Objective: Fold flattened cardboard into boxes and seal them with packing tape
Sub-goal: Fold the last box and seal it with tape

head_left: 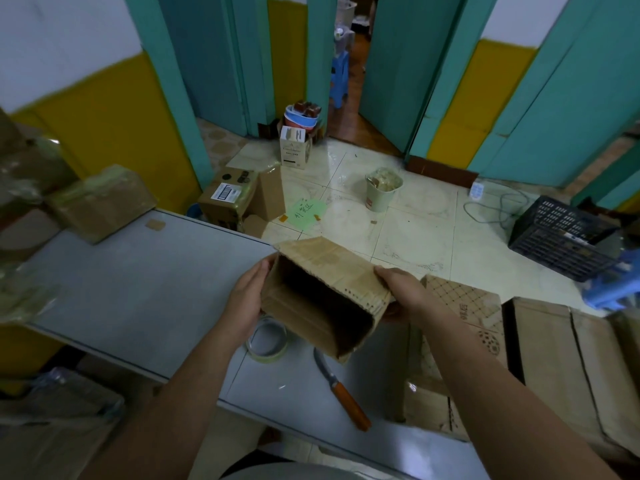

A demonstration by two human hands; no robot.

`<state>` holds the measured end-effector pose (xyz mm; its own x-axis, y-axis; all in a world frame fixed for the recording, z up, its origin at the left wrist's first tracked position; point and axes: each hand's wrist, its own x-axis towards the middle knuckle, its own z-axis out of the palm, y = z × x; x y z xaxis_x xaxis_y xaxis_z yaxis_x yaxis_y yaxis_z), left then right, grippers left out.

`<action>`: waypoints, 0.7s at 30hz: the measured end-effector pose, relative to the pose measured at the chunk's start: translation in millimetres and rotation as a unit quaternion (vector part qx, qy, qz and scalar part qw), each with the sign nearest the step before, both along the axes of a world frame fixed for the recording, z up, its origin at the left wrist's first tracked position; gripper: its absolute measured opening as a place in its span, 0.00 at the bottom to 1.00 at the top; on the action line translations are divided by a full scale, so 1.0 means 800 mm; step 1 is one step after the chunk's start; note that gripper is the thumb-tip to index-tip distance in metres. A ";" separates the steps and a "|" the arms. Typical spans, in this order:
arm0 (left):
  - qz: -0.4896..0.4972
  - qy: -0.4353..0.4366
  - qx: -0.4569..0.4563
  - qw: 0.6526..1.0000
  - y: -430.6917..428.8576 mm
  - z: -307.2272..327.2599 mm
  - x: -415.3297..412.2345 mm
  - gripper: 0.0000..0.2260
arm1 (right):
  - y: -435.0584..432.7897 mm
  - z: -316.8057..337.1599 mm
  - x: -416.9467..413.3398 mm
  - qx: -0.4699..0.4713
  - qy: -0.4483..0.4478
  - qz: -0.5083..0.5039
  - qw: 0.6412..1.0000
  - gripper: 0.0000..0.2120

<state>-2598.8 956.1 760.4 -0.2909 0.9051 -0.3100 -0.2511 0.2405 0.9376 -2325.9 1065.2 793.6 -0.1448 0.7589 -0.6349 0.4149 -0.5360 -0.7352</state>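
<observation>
A small brown cardboard box (pixel 332 271), opened into a tube with its dark inside facing me, is held above the grey table (pixel 138 289). My left hand (pixel 247 299) grips its left wall. At the right corner, my right hand (pixel 403 292) holds the box, thumb on top and fingers under. A roll of clear packing tape (pixel 266 341) lies on the table just below the box. Next to it lies a knife (pixel 346 396) with an orange handle.
Taped brown parcels (pixel 100 202) are stacked at the table's left end. Flattened cardboard (pixel 464 306) and cartons (pixel 561 358) stand at my right. On the tiled floor are a green bucket (pixel 381 188), boxes (pixel 235 199), a black crate (pixel 561 237) and cables.
</observation>
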 end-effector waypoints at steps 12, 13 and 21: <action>-0.019 -0.004 -0.156 0.988 0.007 -0.024 0.031 0.19 | -0.079 -0.064 -0.017 0.092 0.142 -0.180 0.969 0.20; -0.027 -0.002 -0.159 0.987 0.009 -0.026 0.034 0.18 | -0.082 -0.067 -0.015 0.112 0.128 -0.177 0.969 0.20; -0.118 0.156 -0.182 0.964 0.040 -0.046 0.031 0.23 | -0.065 -0.069 -0.001 0.207 -0.068 -0.043 0.975 0.35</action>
